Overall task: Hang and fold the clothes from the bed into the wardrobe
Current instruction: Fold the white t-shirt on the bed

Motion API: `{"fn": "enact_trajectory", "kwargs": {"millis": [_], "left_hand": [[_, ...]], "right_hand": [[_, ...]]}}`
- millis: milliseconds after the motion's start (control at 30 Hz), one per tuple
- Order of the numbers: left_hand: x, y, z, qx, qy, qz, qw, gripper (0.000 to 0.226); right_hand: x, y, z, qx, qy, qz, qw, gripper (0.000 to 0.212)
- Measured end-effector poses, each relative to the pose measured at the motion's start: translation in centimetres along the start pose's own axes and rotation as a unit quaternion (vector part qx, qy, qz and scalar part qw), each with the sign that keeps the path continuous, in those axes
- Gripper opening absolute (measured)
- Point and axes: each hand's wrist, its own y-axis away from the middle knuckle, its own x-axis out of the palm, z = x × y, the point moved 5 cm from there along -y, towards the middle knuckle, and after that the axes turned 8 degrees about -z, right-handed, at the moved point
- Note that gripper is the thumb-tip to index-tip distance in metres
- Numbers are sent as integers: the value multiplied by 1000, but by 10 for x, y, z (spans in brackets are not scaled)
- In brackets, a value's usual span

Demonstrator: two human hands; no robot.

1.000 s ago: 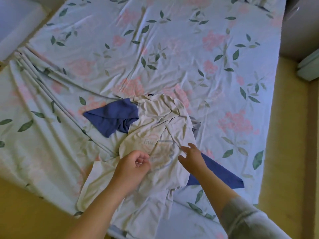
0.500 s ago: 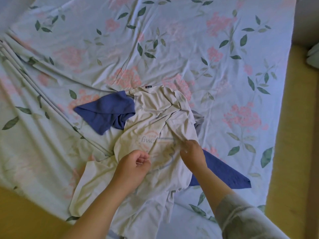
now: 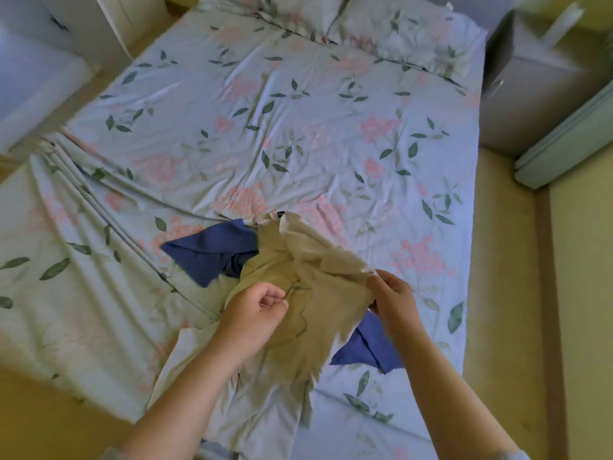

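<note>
A crumpled cream T-shirt with a faint chest print and a small black neck label lies at the near end of the bed. My left hand is clenched on its left side. My right hand pinches its right edge and holds that part raised off the sheet. A blue garment lies under the shirt, showing to its left and below my right wrist. A pale cloth hangs over the bed's near edge beneath the shirt.
The floral sheet covers the bed, with two pillows at the far end. A white cabinet stands at the far left, a grey unit at the far right. Yellowish floor runs along the right side.
My right hand has closed on the shirt's right edge and lifted it, bunching the shirt between both hands. The camera has tilted up, bringing the pillows into view.
</note>
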Motion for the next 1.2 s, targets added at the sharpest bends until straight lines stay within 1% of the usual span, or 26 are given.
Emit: {"fn": "enact_trajectory", "kwargs": {"millis": [133, 267, 333, 467, 567, 633, 700, 800, 867, 900, 933, 1000, 1033, 1100, 1167, 1200], "left_hand": [[-42, 28, -29, 38, 3, -4, 999, 8], [-78, 46, -62, 65, 12, -33, 997, 7], [-92, 54, -83, 76, 30, -38, 996, 3], [-117, 76, -124, 135, 79, -40, 987, 5], [-126, 97, -154, 187, 100, -22, 977, 12], [-128, 111, -173, 220, 110, -4, 969, 21], [-127, 127, -193, 254, 126, 39, 958, 39], [-120, 156, -222, 309, 143, 110, 934, 66], [-109, 172, -238, 348, 143, 144, 915, 76], [-103, 179, -244, 360, 146, 158, 908, 74], [-97, 186, -251, 369, 150, 166, 902, 65], [-90, 198, -263, 390, 152, 148, 896, 30], [-89, 203, -269, 411, 142, 122, 892, 22], [-87, 213, -279, 453, 116, 97, 879, 42], [-90, 221, -287, 457, 127, 85, 877, 44], [-92, 220, -289, 435, 146, 78, 885, 42]], "right_hand": [[-7, 51, 76, -70, -33, 10, 997, 24], [-16, 108, 141, -164, -21, 19, 986, 28], [-24, 134, 170, -196, -36, 25, 980, 30], [-46, 175, 222, -227, -98, 47, 968, 29], [-61, 203, 252, -252, -99, 67, 960, 26], [-71, 224, 266, -273, -96, 71, 954, 26], [-82, 244, 278, -289, -111, 70, 948, 25], [-101, 271, 293, -300, -155, 77, 938, 25], [-114, 287, 302, -311, -166, 69, 933, 28], [-120, 293, 305, -318, -166, 61, 931, 30], [-127, 300, 307, -324, -164, 51, 930, 31], [-142, 311, 310, -330, -159, 32, 930, 28], [-150, 316, 310, -332, -157, 23, 930, 27], [-166, 325, 309, -336, -155, 0, 929, 25], [-183, 331, 306, -342, -136, -47, 929, 23], [-192, 332, 305, -349, -116, -84, 926, 22]]}}
